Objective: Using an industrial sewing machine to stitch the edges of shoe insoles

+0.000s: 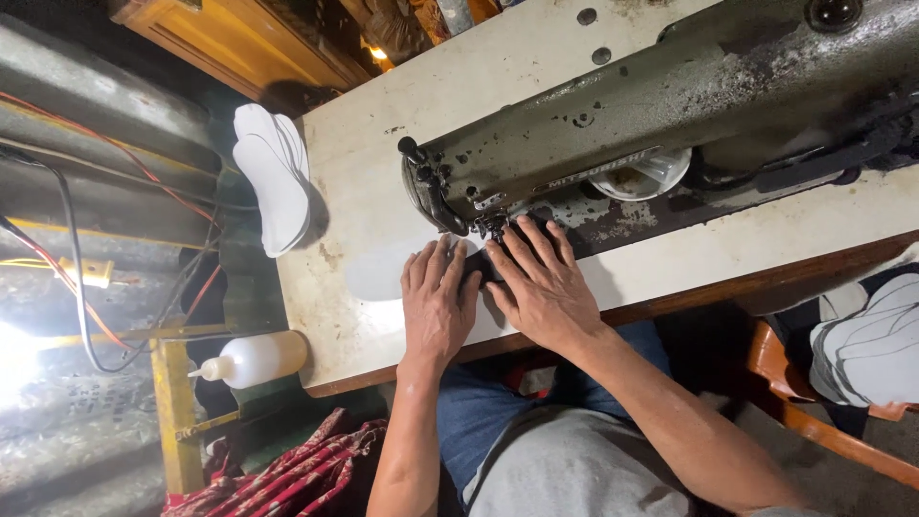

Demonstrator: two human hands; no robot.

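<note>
Both my hands lie flat on a white sole-shaped piece (383, 273) with a dark strip on it, under the needle of a grey-green industrial sewing machine (670, 105). My left hand (436, 302) presses the piece just left of the needle, fingers spread. My right hand (541, 282) presses beside it, fingertips close to the presser foot (493, 227). The dark strip is mostly hidden between my hands.
A stack of white sole-shaped pieces (275, 172) overhangs the far left end of the worn white table (354, 345). A white squeeze bottle (254, 359) sits below the table's left edge. More white pieces (871, 340) rest on an orange chair at right. Cables hang at left.
</note>
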